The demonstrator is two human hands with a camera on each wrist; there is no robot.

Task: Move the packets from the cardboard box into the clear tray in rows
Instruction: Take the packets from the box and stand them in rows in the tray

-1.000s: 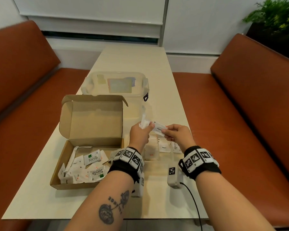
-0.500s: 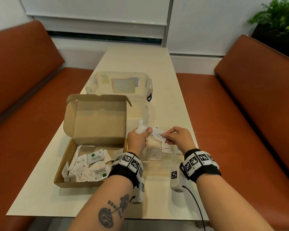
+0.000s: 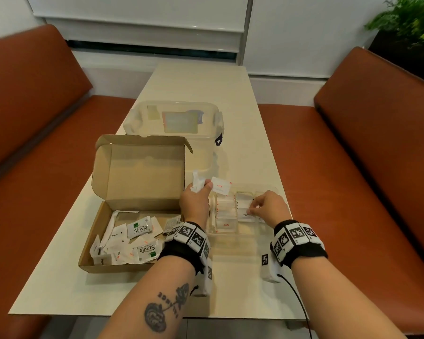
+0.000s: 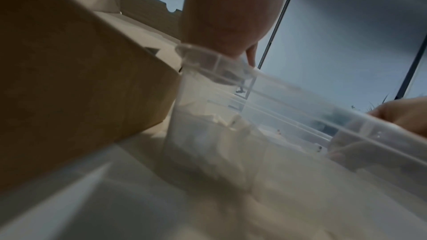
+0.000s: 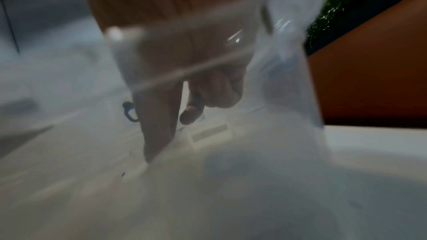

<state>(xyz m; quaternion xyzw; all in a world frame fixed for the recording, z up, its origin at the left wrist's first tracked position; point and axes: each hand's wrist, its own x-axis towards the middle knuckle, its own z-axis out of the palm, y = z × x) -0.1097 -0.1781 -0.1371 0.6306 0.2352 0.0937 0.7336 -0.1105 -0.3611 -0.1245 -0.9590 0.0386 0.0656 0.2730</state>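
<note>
Table: long, cream-coloured top, running away from the person toward a white wall with a closed blind. Rust-brown upholstered benches flank it on both sides; a green plant stands behind the right-hand bench.

Cardboard box: on the table's left side, lid standing upright. Loose packets lie jumbled in its base, two of them marked "Stevia".

Clear tray: just right of the box and touching or nearly touching it, divided into compartments. White packets already sit in the left and middle compartments.

A clear lidded tub stands beyond the box, farther up the table.

Left hand: above the tray's far-left corner, grip clenched around several packets, with a "Salt" packet pinched at thumb and fingertip.

Right hand: lowered into the tray, fingertips pinching a "Pepper" packet lying in a compartment. The right wrist view is blurred and shows a finger pointing down inside the tray.
</note>
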